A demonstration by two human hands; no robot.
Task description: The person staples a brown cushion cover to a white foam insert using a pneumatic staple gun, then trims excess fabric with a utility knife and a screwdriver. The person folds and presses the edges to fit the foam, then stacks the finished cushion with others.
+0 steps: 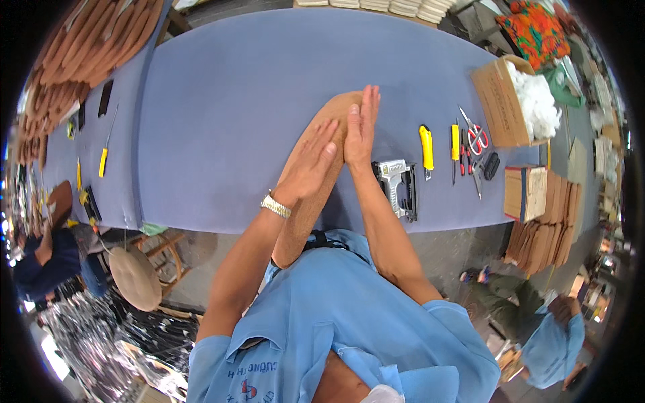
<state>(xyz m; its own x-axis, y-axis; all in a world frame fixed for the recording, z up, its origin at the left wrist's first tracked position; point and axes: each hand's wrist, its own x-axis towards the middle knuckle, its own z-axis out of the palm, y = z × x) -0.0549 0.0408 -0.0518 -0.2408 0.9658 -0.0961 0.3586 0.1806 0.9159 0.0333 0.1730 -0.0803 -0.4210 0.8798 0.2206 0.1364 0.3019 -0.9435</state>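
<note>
A long brown fabric-covered pad (306,225) with rounded ends lies slantwise over the table's near edge, its lower end against my blue shirt. My left hand (312,161), with a metal watch on the wrist, rests flat on its top face, fingers stretched out. Along the pad's right edge stands my right hand (361,124), fingers straight and palm turned toward the pad. Neither hand grips anything. Just right of my right forearm lies a silver and black staple gun (398,188). A yellow utility knife (426,149) is a little further right.
The blue-covered table (228,101) spreads before me. At right are a yellow screwdriver (455,144), red-handled scissors (478,138), and a cardboard box (500,101) of white stuffing. Brown pads (101,40) are stacked far left; another screwdriver (103,161) lies nearer. Co-workers (554,342) are at both sides.
</note>
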